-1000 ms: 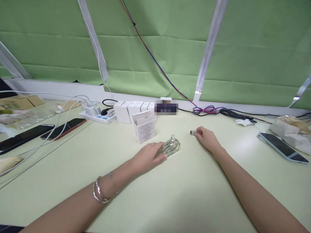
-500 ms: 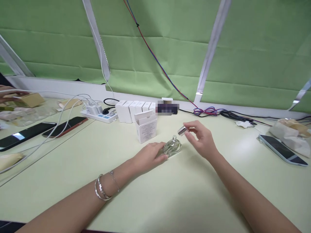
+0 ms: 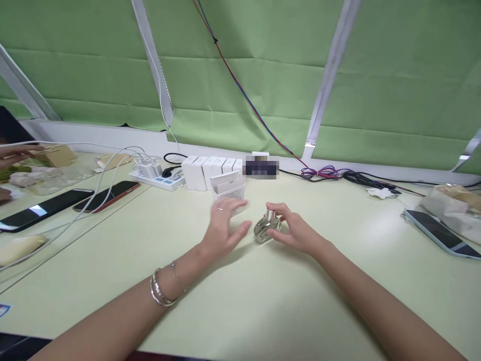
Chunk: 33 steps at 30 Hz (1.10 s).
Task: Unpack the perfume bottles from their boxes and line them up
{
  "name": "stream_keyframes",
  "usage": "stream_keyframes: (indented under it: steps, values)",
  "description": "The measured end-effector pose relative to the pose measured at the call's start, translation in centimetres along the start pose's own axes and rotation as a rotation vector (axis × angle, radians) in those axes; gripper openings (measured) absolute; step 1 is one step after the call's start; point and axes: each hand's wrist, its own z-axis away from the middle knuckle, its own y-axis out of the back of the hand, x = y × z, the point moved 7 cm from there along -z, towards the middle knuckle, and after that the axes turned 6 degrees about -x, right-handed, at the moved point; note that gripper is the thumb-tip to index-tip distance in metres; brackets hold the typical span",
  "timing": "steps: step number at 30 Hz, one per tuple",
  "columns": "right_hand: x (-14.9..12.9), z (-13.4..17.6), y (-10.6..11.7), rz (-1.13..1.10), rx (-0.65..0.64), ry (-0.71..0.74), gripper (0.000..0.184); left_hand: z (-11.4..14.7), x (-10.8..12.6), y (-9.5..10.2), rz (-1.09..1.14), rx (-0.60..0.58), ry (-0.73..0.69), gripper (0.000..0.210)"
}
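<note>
A clear glass perfume bottle (image 3: 261,230) stands on the pale table, its silver cap (image 3: 269,214) on the neck. My right hand (image 3: 295,229) grips the bottle from the right, fingers at the cap and thumb against the glass. Just left of the bottle, my left hand (image 3: 227,225) is raised with fingers and thumb apart, holding nothing. Behind that hand is an open white printed box (image 3: 227,186), its flap up and its lower part hidden by my fingers.
Several white boxes (image 3: 195,174) stand in a row behind. A power strip (image 3: 161,180) with white cables, two dark phones (image 3: 45,209) and a co-worker's hand (image 3: 17,154) are at left. Another phone (image 3: 443,233) and bundled black cables (image 3: 370,181) are at right.
The silver cap has gone from the air onto the bottle's neck. My right hand has moved onto the bottle, while my left hand has let go and risen toward the open box.
</note>
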Motion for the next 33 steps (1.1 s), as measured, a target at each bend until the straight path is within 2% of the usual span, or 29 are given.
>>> stream_keyframes:
  steps: [2, 3, 4, 6, 8, 11, 13, 15, 17, 19, 21, 24, 27, 30, 33]
  values:
    - [0.3, 0.0, -0.2, 0.028, 0.001, -0.004, 0.056, 0.3, -0.9, 2.5, -0.101, 0.292, 0.031, 0.044]
    - [0.5, 0.0, -0.4, 0.044, 0.004, -0.006, 0.058, 0.4, -1.7, 3.1, -0.126, 0.358, 0.084, 0.051]
    - [0.6, 0.1, -0.5, 0.060, 0.011, -0.007, 0.060, 0.3, -2.7, 3.4, -0.131, 0.368, 0.149, 0.058]
    - [0.8, 0.3, -0.7, 0.087, 0.037, -0.006, 0.063, 0.1, -4.7, 3.1, -0.100, 0.278, 0.274, 0.062]
    - [0.8, 0.5, -0.8, 0.101, 0.066, -0.001, 0.062, -0.1, -6.4, 2.3, -0.025, 0.145, 0.341, 0.055]
    - [0.9, 0.8, -1.0, 0.117, 0.090, 0.010, 0.061, -0.2, -7.5, 1.1, 0.074, 0.001, 0.359, 0.040]
    - [1.3, 0.8, -0.8, 0.130, 0.135, 0.008, 0.058, -0.3, -7.2, 0.7, 0.094, -0.041, 0.309, 0.030]
    - [1.9, 0.9, 0.4, 0.127, 0.290, -0.007, 0.052, -0.4, -6.1, 0.4, 0.111, -0.063, 0.214, 0.020]
    - [2.1, 1.6, 2.7, 0.060, 0.568, -0.002, 0.051, -0.3, -4.6, 0.1, 0.136, -0.092, 0.093, 0.017]
    - [1.5, 2.4, 5.1, -0.067, 0.819, 0.066, 0.056, -0.3, -2.8, -0.4, 0.157, -0.130, -0.041, 0.021]
    - [-0.5, 2.9, 6.7, -0.165, 0.921, 0.178, 0.057, -0.1, -1.0, -0.9, 0.186, -0.160, -0.150, 0.028]
    - [-4.6, 2.8, 7.5, -0.140, 0.889, 0.312, 0.054, 0.0, 1.2, -1.5, 0.279, -0.197, -0.248, 0.035]
    - [-7.3, 2.5, 6.5, -0.049, 0.811, 0.396, 0.056, 0.3, 2.8, -1.7, 0.385, -0.204, -0.323, 0.037]
    - [-7.5, 2.4, 5.4, 0.051, 0.780, 0.459, 0.062, 0.5, 3.1, -1.8, 0.443, -0.196, -0.313, 0.033]
    - [-6.5, 2.1, 5.0, 0.130, 0.692, 0.409, 0.066, 0.5, 2.5, -2.1, 0.542, -0.181, -0.227, 0.032]
